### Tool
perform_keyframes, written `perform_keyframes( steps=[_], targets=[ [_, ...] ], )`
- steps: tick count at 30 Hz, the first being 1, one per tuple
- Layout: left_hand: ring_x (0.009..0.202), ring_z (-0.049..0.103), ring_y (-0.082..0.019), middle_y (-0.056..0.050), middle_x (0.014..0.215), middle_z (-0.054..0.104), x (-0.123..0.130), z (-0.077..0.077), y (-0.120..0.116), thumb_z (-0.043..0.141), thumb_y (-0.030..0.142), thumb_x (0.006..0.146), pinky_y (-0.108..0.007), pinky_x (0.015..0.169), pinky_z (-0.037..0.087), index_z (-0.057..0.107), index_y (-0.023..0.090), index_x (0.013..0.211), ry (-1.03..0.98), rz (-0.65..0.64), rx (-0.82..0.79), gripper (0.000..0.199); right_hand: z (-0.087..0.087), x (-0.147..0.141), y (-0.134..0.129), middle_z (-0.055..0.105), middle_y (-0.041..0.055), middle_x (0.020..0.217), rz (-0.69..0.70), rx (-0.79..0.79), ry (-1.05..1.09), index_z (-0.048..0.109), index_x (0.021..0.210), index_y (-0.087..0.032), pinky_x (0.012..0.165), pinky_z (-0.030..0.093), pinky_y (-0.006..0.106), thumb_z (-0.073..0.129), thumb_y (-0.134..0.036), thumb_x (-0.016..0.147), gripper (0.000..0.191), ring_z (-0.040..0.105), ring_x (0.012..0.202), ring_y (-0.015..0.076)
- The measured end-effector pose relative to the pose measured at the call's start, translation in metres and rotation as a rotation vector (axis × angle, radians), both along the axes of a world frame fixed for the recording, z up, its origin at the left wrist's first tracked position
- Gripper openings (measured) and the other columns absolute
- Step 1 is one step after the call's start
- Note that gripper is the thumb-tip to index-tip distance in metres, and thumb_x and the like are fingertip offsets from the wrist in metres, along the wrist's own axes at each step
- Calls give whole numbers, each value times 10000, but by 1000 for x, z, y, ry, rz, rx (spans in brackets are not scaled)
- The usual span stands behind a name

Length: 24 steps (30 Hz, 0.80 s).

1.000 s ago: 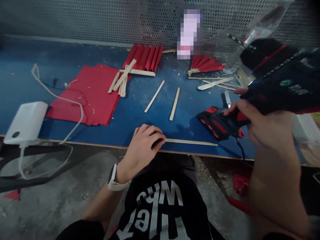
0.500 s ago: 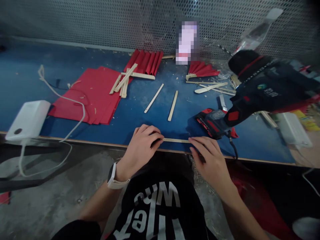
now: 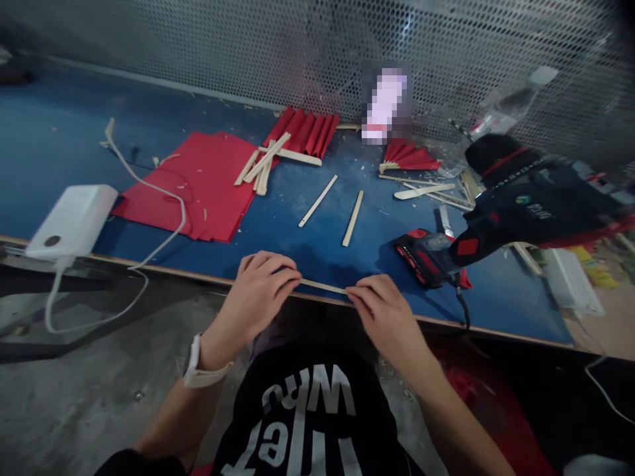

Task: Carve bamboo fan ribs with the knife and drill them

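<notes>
Head view, and here's the pinch: the left hand [image 3: 260, 291] at nine o'clock, the right hand [image 3: 389, 314] at three, fingertips of both closed on one thin pale strip [image 3: 323, 286] stretched between them, right along the near edge of the blue table [image 3: 278, 241]! Out at twelve and one o'clock, two loose sticks [image 3: 352, 218] lie apart. Ten o'clock, red sheets [image 3: 193, 185]; eleven, a crossed pile of sticks [image 3: 268, 158] overlaps them. And between two and three, the power drill [image 3: 516, 198] rests on its battery!
</notes>
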State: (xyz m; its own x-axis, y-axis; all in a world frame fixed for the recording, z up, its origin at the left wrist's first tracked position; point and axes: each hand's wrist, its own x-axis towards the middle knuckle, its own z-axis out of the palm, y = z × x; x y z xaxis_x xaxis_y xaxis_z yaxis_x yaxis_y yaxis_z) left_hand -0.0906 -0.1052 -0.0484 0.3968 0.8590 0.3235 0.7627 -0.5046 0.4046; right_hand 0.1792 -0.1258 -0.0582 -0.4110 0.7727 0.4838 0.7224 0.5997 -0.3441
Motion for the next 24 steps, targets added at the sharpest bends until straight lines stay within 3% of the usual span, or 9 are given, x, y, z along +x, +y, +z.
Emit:
perform_keyframes(
  steps=[4,7,10,12,13,15,18,21,24],
  targets=[
    [1024,654,-232,-47,1067,756,-63,2,-20,584,307,1080,-421,964,508,730,228,1000,-53,169,5,184,2,-70,-9,700,95,1007,13,-9,-110,699,1019,-181,833,536,397,536,-162,1074,173,611,950,226],
    [1053,684,-221,11,1060,734,-112,-4,-48,589,318,1063,-420,1023,540,688,283,992,-76,382,16,126,-1,-134,-17,671,116,1031,105,-204,-239,668,1076,-161,825,542,419,498,-125,1056,175,613,971,264],
    [1169,682,-236,39,1196,700,-157,-30,-85,580,419,1052,-435,1112,534,667,333,1065,-84,691,-14,123,-26,-191,-17,663,144,1207,294,-667,-278,593,1324,-152,889,577,444,368,-132,1095,321,653,1083,269],
    [1203,671,-261,-1,1240,698,-183,-58,-109,469,474,1069,-424,1084,551,657,301,1103,-72,882,-196,258,-56,-220,-9,685,138,1206,337,-811,-325,586,1376,-133,864,608,425,418,-160,1101,324,693,1022,237],
    [1183,679,-272,-24,1243,709,-193,-73,-120,411,497,1068,-421,1054,562,658,278,1121,-55,918,-369,334,-72,-231,-2,691,118,1208,358,-865,-340,613,1354,-142,871,617,401,534,-250,1090,296,699,1020,216],
    [1053,739,-293,-62,1111,773,-206,-102,-135,440,536,1019,-408,961,594,710,229,1039,-47,864,-552,410,-103,-245,13,674,99,1285,371,-951,-356,649,1323,-163,930,620,414,675,-405,1033,378,692,1095,217],
    [969,780,-308,-92,943,817,-208,-133,-143,348,597,989,-401,934,599,725,222,765,-41,735,-706,577,-132,-252,30,654,113,1345,348,-994,-327,636,1358,-168,980,606,454,674,-418,1031,414,678,1158,238],
    [844,794,-335,-113,810,814,-197,-154,-140,364,588,944,-435,851,616,721,243,671,12,597,-821,567,-142,-249,31,648,115,1358,317,-984,-268,631,1368,-171,993,601,463,675,-416,1030,420,673,1177,243],
    [927,796,-331,-93,859,827,-181,-174,-134,464,510,875,-414,879,608,732,266,699,78,473,-863,403,-146,-243,21,656,113,1344,316,-984,-217,640,1351,-168,991,602,459,674,-415,1032,405,676,1166,239]
  ],
)
